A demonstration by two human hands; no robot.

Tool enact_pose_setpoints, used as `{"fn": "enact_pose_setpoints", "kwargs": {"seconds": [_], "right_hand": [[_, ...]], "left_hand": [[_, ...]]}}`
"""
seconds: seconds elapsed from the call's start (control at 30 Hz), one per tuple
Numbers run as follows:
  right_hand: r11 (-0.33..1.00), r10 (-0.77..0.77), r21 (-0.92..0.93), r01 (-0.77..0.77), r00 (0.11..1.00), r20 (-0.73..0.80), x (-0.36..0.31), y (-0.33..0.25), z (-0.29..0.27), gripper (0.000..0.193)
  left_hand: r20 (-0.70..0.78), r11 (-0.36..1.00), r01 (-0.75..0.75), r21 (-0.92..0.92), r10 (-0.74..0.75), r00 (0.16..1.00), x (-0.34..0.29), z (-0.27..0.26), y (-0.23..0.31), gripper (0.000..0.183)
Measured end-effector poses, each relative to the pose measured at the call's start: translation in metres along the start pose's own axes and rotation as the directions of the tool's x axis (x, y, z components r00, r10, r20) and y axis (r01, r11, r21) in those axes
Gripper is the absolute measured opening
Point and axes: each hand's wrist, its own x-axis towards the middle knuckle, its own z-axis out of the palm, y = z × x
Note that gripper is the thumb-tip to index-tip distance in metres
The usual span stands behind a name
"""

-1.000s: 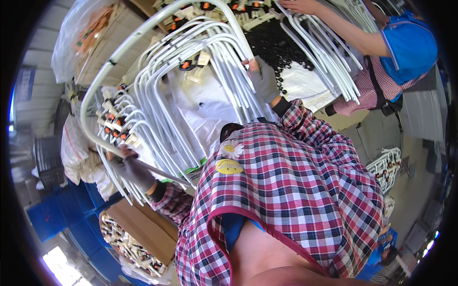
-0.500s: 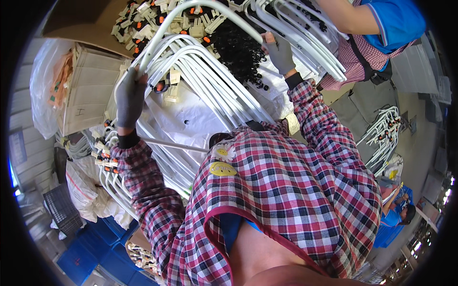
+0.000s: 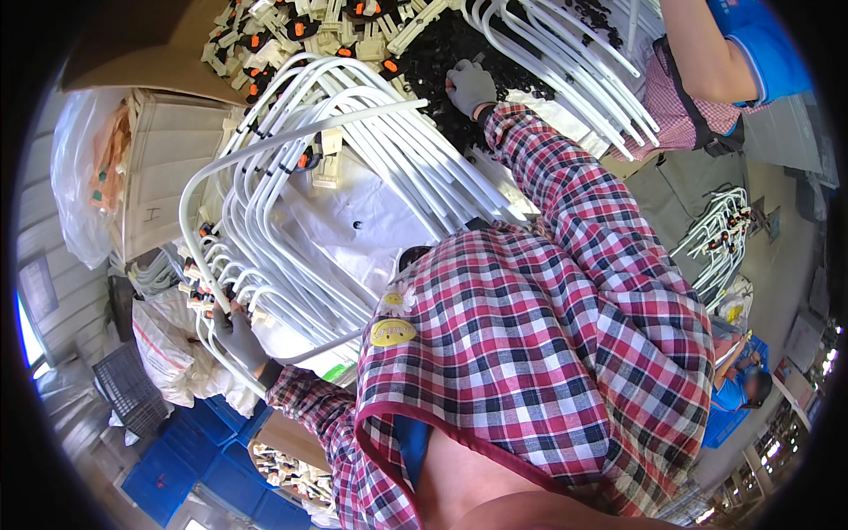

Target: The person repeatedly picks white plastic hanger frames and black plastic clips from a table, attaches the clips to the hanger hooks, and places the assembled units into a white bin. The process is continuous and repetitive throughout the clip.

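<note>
Head view: right hand (image 3: pixel 472 87) extended forward (curled), left hand (image 3: pixel 237 339) gripping tube (image 3: pixel 296 134).

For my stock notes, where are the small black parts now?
In the head view, the small black parts lie at the top, right of centre, around the right hand.

Two gloved hands (image 3: pixel 471 89) and one held tube (image 3: pixel 185 209) show.

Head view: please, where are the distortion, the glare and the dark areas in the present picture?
Head view: black corners frame the fisheye circle; wall panels curve near the left rim; a bright strip glares there; the white tubes catch strong light, while small black parts near the right hand merge into a dark mass.
</note>
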Motion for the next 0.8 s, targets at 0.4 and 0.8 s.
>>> {"fn": "enact_pose_setpoints", "kwargs": {"seconds": [0.4,0.8], "right_hand": [[0.997,-0.047,0.067,0.033,0.973,0.227,-0.005,0.003,0.018,0.033],[0.997,0.079,-0.026,-0.075,0.957,0.278,-0.002,-0.004,0.022,0.027]], "left_hand": [[-0.004,0.983,-0.161,0.089,0.162,0.987,0.02,0.013,-0.002,0.034],[-0.184,0.979,-0.142,0.146,0.168,0.968,-0.038,-0.029,-0.012,0.031]]}}
